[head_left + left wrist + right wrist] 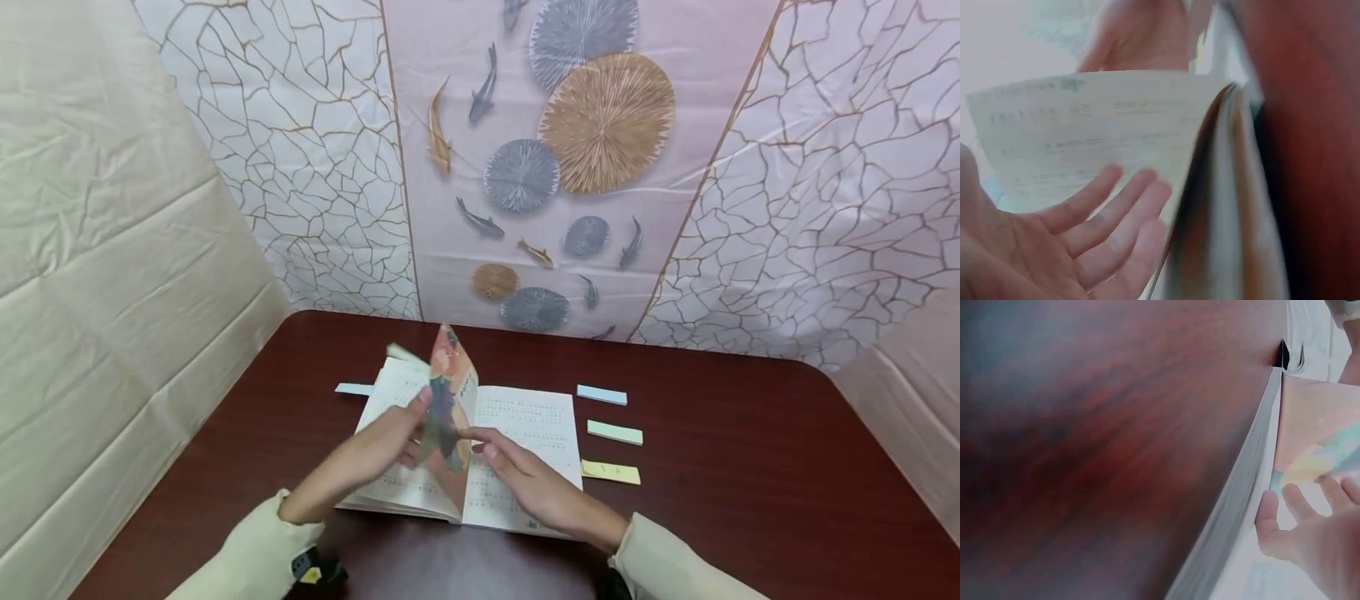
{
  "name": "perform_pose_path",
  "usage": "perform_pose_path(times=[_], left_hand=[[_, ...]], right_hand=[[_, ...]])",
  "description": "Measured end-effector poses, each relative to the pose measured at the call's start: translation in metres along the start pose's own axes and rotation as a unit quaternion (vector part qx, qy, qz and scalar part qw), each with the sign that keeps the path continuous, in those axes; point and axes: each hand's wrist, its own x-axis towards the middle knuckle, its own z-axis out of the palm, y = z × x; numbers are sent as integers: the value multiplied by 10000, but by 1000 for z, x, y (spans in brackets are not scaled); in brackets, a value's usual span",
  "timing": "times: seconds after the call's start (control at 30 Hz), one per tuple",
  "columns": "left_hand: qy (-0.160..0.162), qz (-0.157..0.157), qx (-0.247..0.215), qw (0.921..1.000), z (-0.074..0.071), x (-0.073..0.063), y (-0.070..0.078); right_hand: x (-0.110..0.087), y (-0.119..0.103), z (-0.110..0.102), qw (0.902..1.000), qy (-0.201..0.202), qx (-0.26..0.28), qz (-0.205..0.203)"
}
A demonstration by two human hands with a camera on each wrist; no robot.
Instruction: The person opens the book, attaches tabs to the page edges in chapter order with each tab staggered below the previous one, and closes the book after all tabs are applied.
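An open book [525, 417] with printed text lies on the table, and one coloured illustrated page [452, 383] stands up from it near the spine. My left hand [386, 446] is on the left of that page, its fingers fairly straight beside the text side in the left wrist view. From the right, my right hand [536, 483] reaches over the right-hand page, its index finger at the raised page. The right wrist view has the right fingers [1300, 503] spread next to the coloured side; whether they touch it, I cannot tell.
A blue sticky strip [602, 394], a green one [615, 432] and a yellow one [611, 472] lie right of the book. Another blue strip [354, 389] sticks out at its left edge, and a pale tab [405, 356] at the top. Patterned cloth [337, 167] hangs behind the dark red table [720, 467].
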Motion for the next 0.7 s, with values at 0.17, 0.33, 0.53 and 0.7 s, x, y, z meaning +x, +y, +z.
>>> perform_pose_path(times=[0.17,0.33,0.53,0.7], left_hand=[[163,-383,310,9986,-30,-7,-7],[189,-524,848,9948,-53,-15,-24],[187,-1015,1516,9830,-56,-18,-49],[439,-1272,2454,9600,-49,-21,-55]], right_hand=[[1,1,2,9984,-510,-228,38],[3,3,-3,9975,-527,-420,234],[5,1,-8,9929,-728,-834,436],[13,-2,-5,9853,-994,-1375,175]])
